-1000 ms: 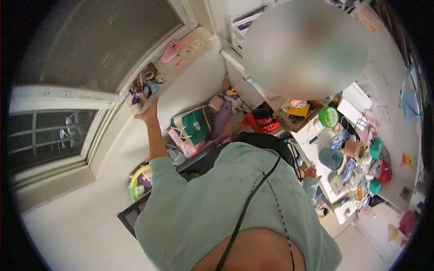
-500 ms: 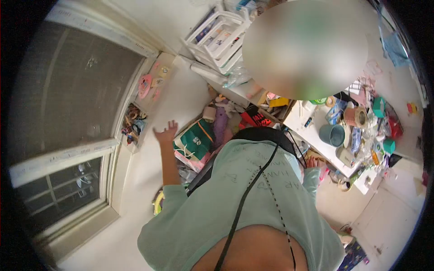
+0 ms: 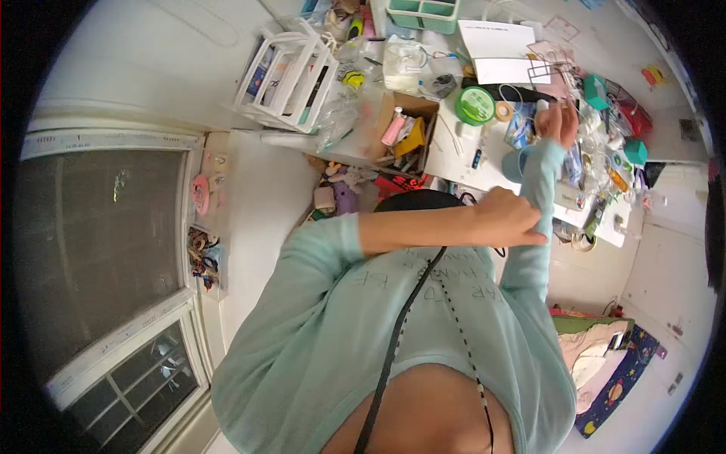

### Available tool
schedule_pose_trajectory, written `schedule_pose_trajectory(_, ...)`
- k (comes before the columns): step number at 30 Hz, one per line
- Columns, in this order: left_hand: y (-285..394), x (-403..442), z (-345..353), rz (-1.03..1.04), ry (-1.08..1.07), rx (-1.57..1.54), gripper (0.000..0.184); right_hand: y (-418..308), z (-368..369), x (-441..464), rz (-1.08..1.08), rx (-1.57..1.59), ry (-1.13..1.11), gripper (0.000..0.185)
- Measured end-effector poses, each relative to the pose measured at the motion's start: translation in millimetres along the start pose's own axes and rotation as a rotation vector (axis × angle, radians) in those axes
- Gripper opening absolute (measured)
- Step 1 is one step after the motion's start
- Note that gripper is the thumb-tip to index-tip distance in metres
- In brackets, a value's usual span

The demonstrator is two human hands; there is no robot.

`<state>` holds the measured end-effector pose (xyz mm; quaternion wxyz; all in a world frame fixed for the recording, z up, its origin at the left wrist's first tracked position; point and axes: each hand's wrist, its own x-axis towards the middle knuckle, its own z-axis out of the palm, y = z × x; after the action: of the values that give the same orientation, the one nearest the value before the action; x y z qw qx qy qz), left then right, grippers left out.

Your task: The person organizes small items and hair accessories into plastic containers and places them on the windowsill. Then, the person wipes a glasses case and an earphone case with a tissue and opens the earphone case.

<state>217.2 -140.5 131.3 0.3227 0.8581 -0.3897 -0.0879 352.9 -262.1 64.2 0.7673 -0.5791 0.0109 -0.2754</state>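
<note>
My left forearm, its sleeve up at the elbow, crosses in front of my chest. My left hand (image 3: 514, 214) is closed on the right sleeve (image 3: 535, 203) of my light green sweatshirt, around the forearm. Over the cluttered desk, my right hand (image 3: 557, 125) is raised with its fingers loosely bent and a little apart; I see nothing held in it. Below it and partly behind my right sleeve is a blue-grey cup (image 3: 516, 162). A green round-lidded tub (image 3: 475, 106) and a roll of tape (image 3: 504, 111) lie to the left of that hand.
White paper (image 3: 501, 57), a teal box (image 3: 595, 91) and a mint organizer (image 3: 425, 15) are on the desk. A cardboard box (image 3: 408, 106) holds a pink bottle and other items. A white rack (image 3: 287, 76) stands at the left; a window (image 3: 113, 250) is beyond.
My left hand has swung from the left side across my body onto the right sleeve. My right hand has risen from beside the desk edge to above it. The view has shifted over the desk.
</note>
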Motion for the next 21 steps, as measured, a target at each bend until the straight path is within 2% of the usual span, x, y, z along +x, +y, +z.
schedule_pose_trajectory(3,12,32,22,0.04,0.275,0.129,0.031,-27,36,38,-0.021,0.105,0.069,0.037)
schedule_pose_trajectory(4,8,41,21,0.073,0.32,-0.004,0.03,-30,33,52,0.008,0.105,0.048,0.037)
schedule_pose_trajectory(6,3,54,20,0.155,0.219,-0.143,0.029,-30,13,80,0.076,0.1,0.008,0.037)
schedule_pose_trajectory(7,6,57,16,0.193,0.171,-0.213,0.028,-28,3,92,0.214,0.261,-0.108,0.037)
schedule_pose_trajectory(8,11,56,12,0.135,-0.126,-0.546,0.029,-25,-7,105,0.351,0.423,-0.224,0.038)
schedule_pose_trajectory(10,31,48,10,0.224,-0.379,-0.877,0.031,-22,-29,127,0.559,0.669,-0.517,0.044)
schedule_pose_trajectory(11,44,42,9,0.263,-0.512,-1.039,0.032,-20,-42,133,0.626,0.603,-0.518,0.045)
schedule_pose_trajectory(13,71,25,-3,0.34,-0.639,-1.169,0.032,-19,-62,140,0.755,0.472,-0.517,0.048)
schedule_pose_trajectory(15,99,19,-7,0.75,-0.708,-1.053,0.031,-15,-83,152,0.827,0.34,-0.792,0.05)
schedule_pose_trajectory(17,107,26,-21,0.711,-0.807,-1.038,0.03,-14,-93,167,0.905,0.27,-0.992,0.051)
schedule_pose_trajectory(18,107,31,-24,0.693,-0.857,-1.031,0.03,-24,-91,171,0.865,0.06,-0.985,0.052)
schedule_pose_trajectory(20,77,50,-11,0.394,-0.795,-0.892,0.024,-59,-85,145,0.665,-0.423,-0.928,0.052)
schedule_pose_trajectory(21,44,61,10,0.376,-0.604,-0.805,0.022,-75,-87,120,0.567,-0.658,-0.887,0.052)
